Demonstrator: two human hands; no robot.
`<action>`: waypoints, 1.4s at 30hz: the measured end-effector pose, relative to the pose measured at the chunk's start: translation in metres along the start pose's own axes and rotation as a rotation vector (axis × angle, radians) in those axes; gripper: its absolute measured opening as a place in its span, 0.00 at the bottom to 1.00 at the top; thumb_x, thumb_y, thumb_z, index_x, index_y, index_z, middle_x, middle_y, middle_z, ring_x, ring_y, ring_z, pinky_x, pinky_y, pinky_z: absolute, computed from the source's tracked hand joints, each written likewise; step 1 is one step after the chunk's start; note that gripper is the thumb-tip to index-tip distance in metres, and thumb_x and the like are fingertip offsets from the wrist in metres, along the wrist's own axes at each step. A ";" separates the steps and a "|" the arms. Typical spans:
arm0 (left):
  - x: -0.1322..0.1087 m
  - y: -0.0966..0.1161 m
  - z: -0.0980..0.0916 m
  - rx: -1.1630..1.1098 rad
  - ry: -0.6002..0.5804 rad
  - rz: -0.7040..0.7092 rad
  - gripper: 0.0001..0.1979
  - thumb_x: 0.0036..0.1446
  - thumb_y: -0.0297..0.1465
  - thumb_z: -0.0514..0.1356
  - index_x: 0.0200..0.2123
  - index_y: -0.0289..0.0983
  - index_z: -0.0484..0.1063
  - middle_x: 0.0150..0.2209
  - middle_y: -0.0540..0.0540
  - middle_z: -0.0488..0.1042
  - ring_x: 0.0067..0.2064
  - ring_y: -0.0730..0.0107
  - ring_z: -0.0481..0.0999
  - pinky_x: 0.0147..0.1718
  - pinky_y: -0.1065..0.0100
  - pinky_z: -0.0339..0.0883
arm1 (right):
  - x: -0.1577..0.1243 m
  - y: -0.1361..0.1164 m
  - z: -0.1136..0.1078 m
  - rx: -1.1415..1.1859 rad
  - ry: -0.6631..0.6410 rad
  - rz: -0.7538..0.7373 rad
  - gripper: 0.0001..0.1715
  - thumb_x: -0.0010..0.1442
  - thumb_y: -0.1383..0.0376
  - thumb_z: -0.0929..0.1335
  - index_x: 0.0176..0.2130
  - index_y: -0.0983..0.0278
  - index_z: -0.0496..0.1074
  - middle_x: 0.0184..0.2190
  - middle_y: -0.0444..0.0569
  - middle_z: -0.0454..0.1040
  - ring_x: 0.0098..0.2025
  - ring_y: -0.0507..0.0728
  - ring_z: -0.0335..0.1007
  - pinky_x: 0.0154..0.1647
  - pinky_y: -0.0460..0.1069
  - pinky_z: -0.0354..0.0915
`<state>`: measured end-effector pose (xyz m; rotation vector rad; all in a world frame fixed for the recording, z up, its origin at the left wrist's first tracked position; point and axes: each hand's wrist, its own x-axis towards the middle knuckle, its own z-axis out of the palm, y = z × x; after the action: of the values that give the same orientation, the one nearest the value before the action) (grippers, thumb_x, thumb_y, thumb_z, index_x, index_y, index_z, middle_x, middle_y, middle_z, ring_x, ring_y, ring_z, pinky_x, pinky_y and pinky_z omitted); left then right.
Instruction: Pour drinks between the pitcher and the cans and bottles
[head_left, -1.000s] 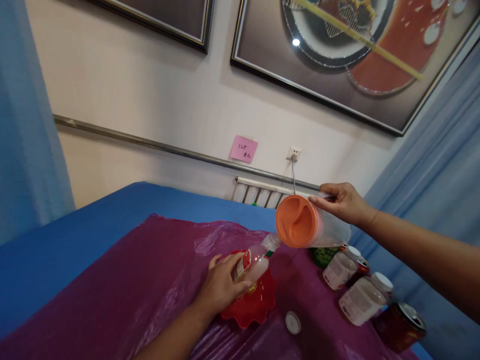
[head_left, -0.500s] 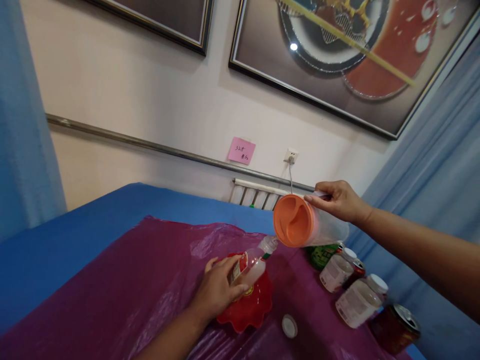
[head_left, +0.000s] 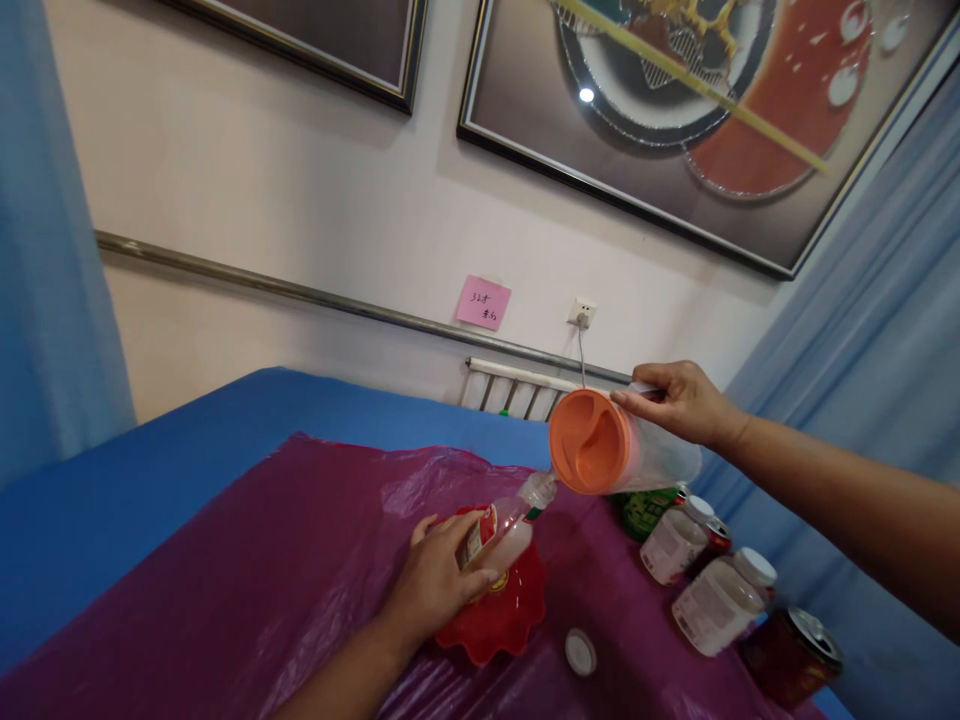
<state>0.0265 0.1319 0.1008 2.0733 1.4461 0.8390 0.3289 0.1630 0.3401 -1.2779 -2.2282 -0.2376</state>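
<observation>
My left hand [head_left: 439, 570] is wrapped around a clear bottle [head_left: 510, 535] with a red label, whose open mouth points up and right. Beneath the bottle lies a red scalloped dish [head_left: 499, 625]. My right hand [head_left: 682, 400] grips the handle of a clear pitcher [head_left: 656, 455] with an orange lid [head_left: 589, 442]. The pitcher is tipped on its side, and the lower edge of its lid meets the bottle's mouth or hangs just over it. Whether liquid is running between them, I cannot tell. A round white cap [head_left: 580, 652] lies on the purple sheet right of the dish.
Along the right side stand white-capped jars [head_left: 716, 605], a dark red can [head_left: 793, 655] and a green container [head_left: 646, 512]. A purple plastic sheet [head_left: 225, 580] covers part of the blue table [head_left: 225, 420]. Behind are a wall rail [head_left: 337, 300] and a radiator [head_left: 517, 385].
Almost nothing differs. The pitcher has shifted very slightly to the right, and both hands keep their hold.
</observation>
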 end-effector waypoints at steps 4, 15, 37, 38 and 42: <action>-0.001 0.001 0.000 -0.006 0.007 0.013 0.33 0.47 0.35 0.70 0.58 0.44 0.70 0.59 0.44 0.76 0.62 0.48 0.71 0.66 0.43 0.46 | 0.000 0.000 -0.001 -0.008 -0.002 0.008 0.32 0.59 0.42 0.67 0.19 0.60 0.55 0.18 0.39 0.49 0.22 0.49 0.46 0.22 0.48 0.46; 0.000 -0.002 0.002 -0.014 0.014 0.021 0.33 0.47 0.35 0.69 0.58 0.44 0.71 0.58 0.44 0.77 0.61 0.49 0.72 0.67 0.44 0.46 | 0.000 -0.004 -0.004 0.003 -0.006 -0.019 0.33 0.59 0.42 0.67 0.19 0.60 0.54 0.18 0.38 0.48 0.22 0.49 0.45 0.21 0.47 0.45; 0.002 -0.004 0.005 -0.006 0.017 0.024 0.33 0.47 0.36 0.71 0.58 0.44 0.70 0.57 0.44 0.77 0.60 0.49 0.73 0.66 0.43 0.46 | 0.000 -0.009 -0.011 -0.053 -0.017 -0.036 0.32 0.59 0.45 0.68 0.19 0.60 0.53 0.18 0.38 0.48 0.22 0.49 0.45 0.21 0.47 0.46; 0.002 -0.004 0.005 -0.006 0.019 0.021 0.33 0.47 0.36 0.71 0.58 0.44 0.70 0.57 0.44 0.77 0.60 0.49 0.73 0.66 0.43 0.46 | 0.000 -0.010 -0.012 -0.054 -0.017 -0.037 0.31 0.59 0.45 0.68 0.19 0.60 0.53 0.18 0.38 0.48 0.22 0.49 0.45 0.21 0.47 0.46; 0.002 -0.003 0.004 -0.007 0.022 0.024 0.33 0.47 0.36 0.71 0.58 0.44 0.71 0.57 0.44 0.78 0.59 0.50 0.74 0.66 0.44 0.45 | -0.001 -0.012 -0.015 -0.054 -0.022 -0.048 0.31 0.59 0.46 0.68 0.19 0.60 0.53 0.18 0.38 0.48 0.22 0.49 0.45 0.21 0.46 0.46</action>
<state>0.0274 0.1348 0.0966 2.0858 1.4305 0.8776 0.3248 0.1499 0.3533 -1.2612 -2.2870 -0.3050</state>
